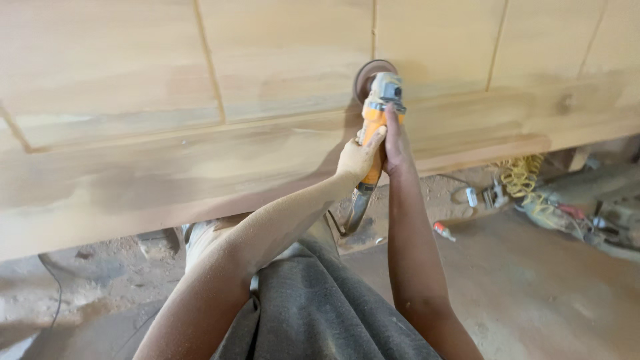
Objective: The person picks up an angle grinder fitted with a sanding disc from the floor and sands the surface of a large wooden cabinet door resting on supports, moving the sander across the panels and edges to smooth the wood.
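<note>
Right of the grip and lower, a coiled yellow hose (522, 175) lies on the dusty floor (533, 287) beside a heap of small metal tools (490, 195). A red-handled tool (443, 231) lies nearer the grip, just below and right of it. Far to the lower left, a dark cable (57, 287) trails across the sawdust.

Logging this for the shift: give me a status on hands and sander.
Left hand and right hand both gripping orange sander. Disc on wood panel. Nothing in the way.
</note>
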